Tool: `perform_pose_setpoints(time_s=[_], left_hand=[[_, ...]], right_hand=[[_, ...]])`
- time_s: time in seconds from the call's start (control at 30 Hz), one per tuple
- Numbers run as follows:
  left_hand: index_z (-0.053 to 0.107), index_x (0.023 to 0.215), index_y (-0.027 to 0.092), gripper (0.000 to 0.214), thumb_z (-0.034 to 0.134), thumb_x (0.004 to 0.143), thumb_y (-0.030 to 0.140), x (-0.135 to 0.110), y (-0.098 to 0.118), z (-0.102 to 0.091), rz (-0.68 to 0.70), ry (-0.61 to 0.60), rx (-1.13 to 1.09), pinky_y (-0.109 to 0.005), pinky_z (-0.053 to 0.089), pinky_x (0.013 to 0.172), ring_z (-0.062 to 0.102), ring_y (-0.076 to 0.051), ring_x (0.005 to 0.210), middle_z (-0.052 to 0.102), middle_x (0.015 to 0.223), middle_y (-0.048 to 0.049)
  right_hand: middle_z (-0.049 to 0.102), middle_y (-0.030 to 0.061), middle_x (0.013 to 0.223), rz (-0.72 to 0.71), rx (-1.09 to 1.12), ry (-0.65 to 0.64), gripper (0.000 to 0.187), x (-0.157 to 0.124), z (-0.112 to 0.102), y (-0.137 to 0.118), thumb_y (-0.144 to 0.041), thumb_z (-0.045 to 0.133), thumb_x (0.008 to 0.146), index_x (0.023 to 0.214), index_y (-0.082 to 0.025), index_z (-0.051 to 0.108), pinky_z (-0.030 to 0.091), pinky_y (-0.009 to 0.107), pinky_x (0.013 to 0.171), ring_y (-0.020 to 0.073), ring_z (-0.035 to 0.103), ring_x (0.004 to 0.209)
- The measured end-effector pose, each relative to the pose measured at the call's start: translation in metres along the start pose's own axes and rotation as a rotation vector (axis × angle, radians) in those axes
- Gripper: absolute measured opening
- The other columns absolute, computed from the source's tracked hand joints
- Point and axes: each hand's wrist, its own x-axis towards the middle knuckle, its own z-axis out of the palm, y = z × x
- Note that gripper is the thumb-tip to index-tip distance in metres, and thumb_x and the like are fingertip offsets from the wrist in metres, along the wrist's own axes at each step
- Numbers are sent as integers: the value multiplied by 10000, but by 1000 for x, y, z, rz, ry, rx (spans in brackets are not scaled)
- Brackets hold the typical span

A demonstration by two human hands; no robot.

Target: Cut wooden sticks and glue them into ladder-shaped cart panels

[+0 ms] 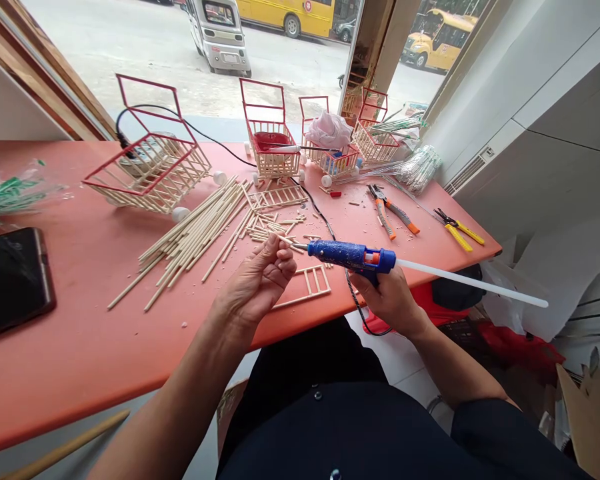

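blue glue gun (337, 252) beside a short stick (287, 240)
left hand (255, 280) — fingertips pinching the stick; right hand (394, 301) — fingers wrapped round the gun

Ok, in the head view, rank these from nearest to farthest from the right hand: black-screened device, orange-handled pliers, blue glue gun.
1. Blue glue gun: gripped in the right hand.
2. Orange-handled pliers: on the table, just beyond that hand.
3. Black-screened device: far left, past the left hand.

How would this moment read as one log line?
left hand: pinching short stick; right hand: gripping blue glue gun; nozzle: near stick; ladder-shaped frame: on table
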Motion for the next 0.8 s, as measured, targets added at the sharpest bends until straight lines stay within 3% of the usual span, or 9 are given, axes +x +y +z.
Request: perform_pose_setpoints(time_s=[0.13, 0.27, 0.43, 0.53, 0.8], left_hand=[[629, 727, 148, 342, 704, 1040, 36, 2, 0, -2, 27, -28, 31, -111, 456, 506, 563, -39, 537, 586, 677, 36], [620, 718, 152, 335, 805, 971, 35, 3, 0, -4, 59, -56, 64, -106, 448, 501, 568, -38, 547, 591, 688, 42], [638, 720, 133, 394, 584, 1099, 38, 1, 0, -2, 44, -15, 37, -120, 458, 497, 569, -39, 514, 594, 669, 27], [630, 708, 130, 455, 485, 1130, 38, -1, 0, 1, 32, 7, 27, -127, 449, 485, 570, -43, 499, 600, 663, 16], [646, 700, 117, 496, 434, 1143, 44, 0, 0, 0, 33, -31, 28, -131, 455, 485, 585, -43, 483, 606, 639, 11]], right_hand=[[663, 64, 780, -10, 15, -15, 231, 0, 0, -3, -415, 662, 1031, 901, -226, 693, 583, 381, 788, 243, 652, 745], [664, 68, 803, 10, 27, -2, 259, 0, -2, -3, -458, 664, 1034, 917, -226, 675, 577, 380, 804, 247, 655, 775], [676, 70, 805, -4, -31, -3, 308, -1, -2, 1, -501, 639, 1063, 937, -222, 677, 574, 369, 774, 239, 646, 756], [712, 70, 832, -82, -69, 31, 295, -2, -1, 4, -481, 625, 1089, 986, -214, 700, 577, 348, 734, 228, 656, 741], [752, 64, 865, -186, -92, 53, 207, -4, 0, 6, -381, 647, 1093, 1061, -199, 740, 581, 329, 714, 217, 681, 732]])
